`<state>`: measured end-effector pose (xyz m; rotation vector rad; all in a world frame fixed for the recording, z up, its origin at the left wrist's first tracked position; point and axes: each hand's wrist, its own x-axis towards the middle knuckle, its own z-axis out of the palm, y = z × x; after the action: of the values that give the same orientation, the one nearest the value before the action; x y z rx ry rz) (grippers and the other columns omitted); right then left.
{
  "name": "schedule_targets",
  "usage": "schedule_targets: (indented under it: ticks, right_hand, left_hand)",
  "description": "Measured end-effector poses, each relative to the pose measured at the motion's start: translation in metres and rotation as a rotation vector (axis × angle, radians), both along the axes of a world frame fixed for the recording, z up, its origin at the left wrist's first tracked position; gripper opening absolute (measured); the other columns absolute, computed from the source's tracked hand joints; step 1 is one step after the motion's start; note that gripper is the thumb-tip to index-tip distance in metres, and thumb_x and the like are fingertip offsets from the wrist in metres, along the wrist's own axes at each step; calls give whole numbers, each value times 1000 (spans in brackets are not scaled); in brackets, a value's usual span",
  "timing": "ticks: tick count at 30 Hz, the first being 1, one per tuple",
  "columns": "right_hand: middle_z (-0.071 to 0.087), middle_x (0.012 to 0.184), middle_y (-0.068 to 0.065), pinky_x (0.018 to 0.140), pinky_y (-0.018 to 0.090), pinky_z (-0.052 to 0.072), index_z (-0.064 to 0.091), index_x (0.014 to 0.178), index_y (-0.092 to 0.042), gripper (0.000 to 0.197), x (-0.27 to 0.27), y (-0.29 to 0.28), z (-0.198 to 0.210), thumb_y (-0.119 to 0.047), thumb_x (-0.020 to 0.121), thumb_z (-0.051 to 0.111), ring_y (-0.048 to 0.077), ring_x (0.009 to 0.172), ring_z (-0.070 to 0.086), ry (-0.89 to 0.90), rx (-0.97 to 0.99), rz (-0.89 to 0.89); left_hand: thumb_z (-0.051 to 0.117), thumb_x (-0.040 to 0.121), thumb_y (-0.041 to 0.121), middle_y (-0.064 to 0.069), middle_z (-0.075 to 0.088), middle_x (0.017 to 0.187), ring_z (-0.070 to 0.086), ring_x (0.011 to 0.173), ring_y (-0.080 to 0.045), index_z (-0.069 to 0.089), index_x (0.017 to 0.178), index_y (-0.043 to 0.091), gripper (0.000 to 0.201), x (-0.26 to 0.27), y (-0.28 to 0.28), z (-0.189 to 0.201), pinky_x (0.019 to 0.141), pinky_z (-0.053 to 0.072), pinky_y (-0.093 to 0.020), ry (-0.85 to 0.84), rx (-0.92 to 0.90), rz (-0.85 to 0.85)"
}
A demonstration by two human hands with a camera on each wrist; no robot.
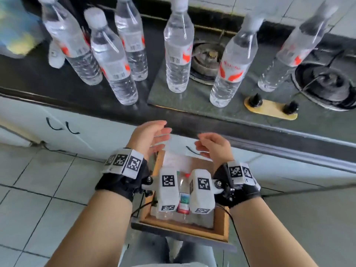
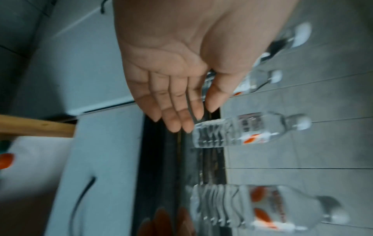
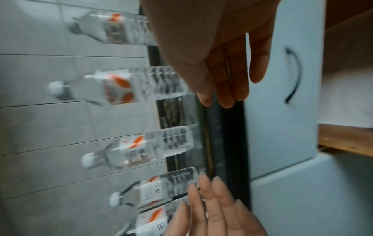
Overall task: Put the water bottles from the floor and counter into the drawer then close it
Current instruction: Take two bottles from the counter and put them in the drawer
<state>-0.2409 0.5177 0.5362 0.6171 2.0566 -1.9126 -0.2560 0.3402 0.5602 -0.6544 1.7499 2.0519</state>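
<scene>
Six water bottles stand upright on the dark bench (image 1: 48,81): three bunched at the left, one in the middle (image 1: 178,53), and two at the right (image 1: 233,68) on the grey hob surface beside the burners (image 1: 325,83). Both hands hang empty over the open drawer (image 1: 185,231), palms turned toward each other; the left hand (image 1: 149,136) has its fingers straight and spread, the right hand (image 1: 213,146) has them loosely bent. Neither touches a bottle. At least one bottle with a red cap and coloured label (image 1: 184,201) already lies in the drawer, mostly hidden behind the wrist cameras.

The likeliest slip, as I judge it, is a knock-on: the left trio stands so close that reaching for one could tip its neighbour, and a toppled bottle would roll off the front edge. The two right-hand bottles stand beside the burner grates and the black knobs (image 1: 255,100), which a dragged base could catch on. The bottles are thin clear plastic, ribbed low down, smooth under the white-and-red label, tapering to a white cap; they look full, so heavy and slightly yielding, and a grip high on the taper might slide. The drawer is wood-rimmed and narrow, so bottles laid crooked could stand proud and block its closing. The floor is pale glossy tile; no bottle shows on it here.
</scene>
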Motion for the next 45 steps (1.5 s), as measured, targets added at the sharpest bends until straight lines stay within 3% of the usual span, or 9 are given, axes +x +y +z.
schedule_targets:
  ticks: [11, 13, 16, 20, 22, 25, 32, 38, 45]
  right_hand:
    - [57, 71, 0, 58, 19, 45, 56, 79, -20, 19, -62, -86, 60, -2, 83, 58, 8, 60, 54, 217, -19, 133]
    - [56, 80, 0, 69, 26, 47, 56, 91, -18, 20, -75, -116, 57, -5, 79, 65, 14, 73, 54, 238, -2, 136]
    - [51, 114, 4, 87, 22, 44, 45, 126, -13, 67, -97, -162, 53, -13, 68, 78, 15, 102, 51, 336, 77, 123]
    - [44, 138, 12, 102, 23, 43, 30, 137, -11, 103, -125, -209, 54, -25, 50, 83, 19, 124, 48, 456, 4, 37]
    - [46, 137, 17, 107, 44, 42, 32, 135, -8, 108, -135, -219, 52, -37, 45, 85, 26, 127, 49, 483, 29, 10]
    - [55, 127, 18, 101, 50, 46, 37, 130, -6, 98, -142, -222, 47, -31, 47, 82, 28, 117, 56, 491, 65, -27]
    - [62, 112, 8, 84, 20, 51, 45, 124, -4, 82, -123, -200, 48, -14, 51, 83, 13, 99, 63, 533, -9, -74]
    - [72, 80, -8, 70, 22, 53, 57, 102, -11, 52, -66, -144, 41, -21, 54, 74, 7, 80, 67, 487, -214, -64]
    - [73, 84, -6, 75, 29, 54, 53, 110, -2, 61, 9, -50, 7, -10, 54, 76, 12, 82, 67, 376, -213, 15]
  left_hand:
    - [49, 87, 8, -1, 59, 82, 59, 78, -12, 52, 85, 19, 11, -54, -88, 29, 67, 48, -27, 92, 0, 463]
    - [52, 86, 11, -1, 57, 89, 59, 83, -12, 51, 101, 16, 16, -67, -113, 24, 66, 48, -26, 88, -38, 525]
    - [63, 79, 13, -8, 51, 123, 53, 103, -17, 37, 131, 15, 59, -96, -152, 22, 82, 49, -31, 153, -129, 560]
    - [73, 70, 5, -7, 29, 152, 35, 136, -19, 18, 145, 18, 94, -142, -190, 31, 102, 32, -25, 319, -203, 468]
    - [76, 68, 5, -3, 31, 153, 35, 137, -14, 16, 147, 19, 100, -162, -198, 34, 106, 30, -23, 391, -211, 357]
    - [78, 65, 11, 2, 51, 136, 51, 122, -12, 32, 140, 18, 89, -179, -205, 35, 108, 37, -28, 443, -252, 243]
    - [75, 68, 15, 10, 61, 112, 61, 101, 1, 48, 123, 19, 61, -152, -204, 34, 84, 48, -14, 504, -166, 96]
    - [65, 70, 19, 9, 70, 84, 68, 81, -7, 59, 96, 23, 27, -73, -146, 20, 69, 53, -21, 471, 73, -1]
    - [79, 43, 61, -18, 61, 99, 62, 97, -37, 59, 98, 9, 79, 1, -47, -23, 89, 48, -51, 369, 9, -184]
